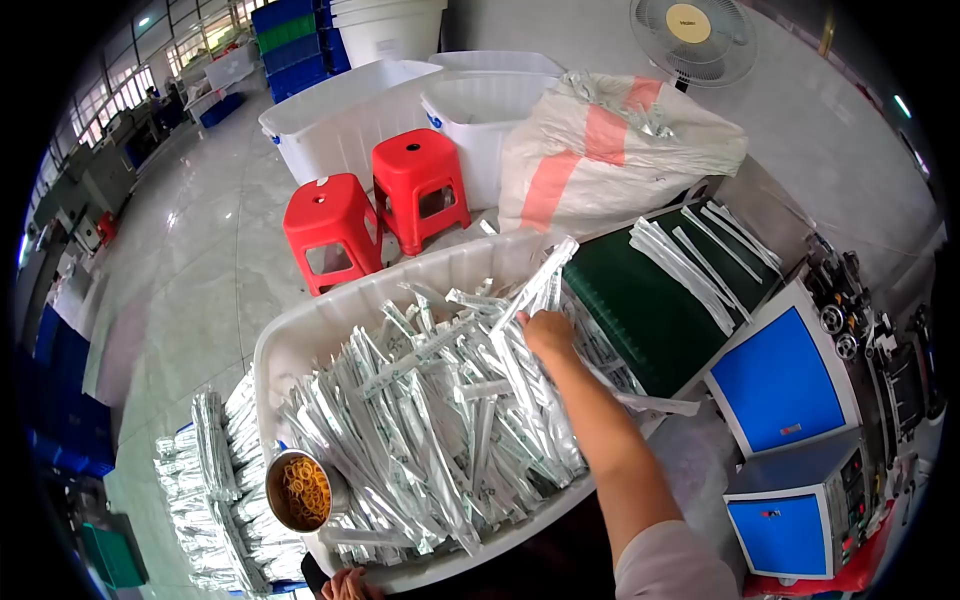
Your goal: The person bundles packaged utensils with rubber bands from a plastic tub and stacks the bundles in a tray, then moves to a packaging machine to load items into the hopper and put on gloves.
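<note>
My right hand (548, 333) reaches over a large white tub (268, 345), its fingers closed around a few long, thin wrapped packets (540, 280) that stick up past the thumb. The tub is heaped with similar silvery-white packets (430, 400) lying in many directions; what is inside the wrappers cannot be made out. My left hand (348, 584) is low at the bottom edge of the view, beside the tub's near rim. Its fingers are curled, and what they hold, if anything, is hidden. Close by, a metal cup (338, 492) of yellowish rubber bands (303, 492) sits at the tub's left corner.
Bundled packets (215, 490) are stacked left of the tub. A dark green conveyor belt (640, 310) carrying loose packets meets its right side, near blue-fronted machine boxes (775, 380). Beyond stand two red stools (330, 225), white bins (340, 120), a woven sack (640, 150) and a fan (690, 40).
</note>
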Demonstrator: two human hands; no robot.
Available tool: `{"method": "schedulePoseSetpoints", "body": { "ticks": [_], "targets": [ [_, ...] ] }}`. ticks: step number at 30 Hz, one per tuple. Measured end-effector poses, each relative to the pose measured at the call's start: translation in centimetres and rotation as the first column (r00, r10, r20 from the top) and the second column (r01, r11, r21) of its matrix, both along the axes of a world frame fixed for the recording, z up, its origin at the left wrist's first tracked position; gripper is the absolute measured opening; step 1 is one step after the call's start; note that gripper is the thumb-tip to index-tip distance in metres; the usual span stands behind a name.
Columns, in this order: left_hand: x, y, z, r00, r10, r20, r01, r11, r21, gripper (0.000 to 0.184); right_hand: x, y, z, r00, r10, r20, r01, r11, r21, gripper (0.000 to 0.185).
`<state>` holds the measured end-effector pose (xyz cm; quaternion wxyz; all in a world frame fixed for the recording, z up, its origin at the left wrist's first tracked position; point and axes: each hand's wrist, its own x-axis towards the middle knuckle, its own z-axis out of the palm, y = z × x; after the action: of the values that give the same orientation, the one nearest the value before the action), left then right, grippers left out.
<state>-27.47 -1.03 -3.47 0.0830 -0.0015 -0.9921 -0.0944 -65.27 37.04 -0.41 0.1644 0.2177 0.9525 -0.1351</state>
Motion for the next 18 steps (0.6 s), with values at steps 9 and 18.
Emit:
{"method": "schedulePoseSetpoints", "body": {
  "ticks": [9,18],
  "targets": [
    [-1.8,1.0,0.7,0.999,-0.014,-0.05,0.012,1.0,-0.024,0.021,-7.4,0.4,-7.4,0.532,-0.429,-0.73,0.194,0.901,-0.389,0.044],
    [-2.0,1.2,0.4,0.999,0.014,-0.036,-0.011,0.997,0.079,0.016,5.6,-2.0,15.8,0.38,-0.178,-0.908,-0.538,0.756,-0.373,0.016]
  ]
}}
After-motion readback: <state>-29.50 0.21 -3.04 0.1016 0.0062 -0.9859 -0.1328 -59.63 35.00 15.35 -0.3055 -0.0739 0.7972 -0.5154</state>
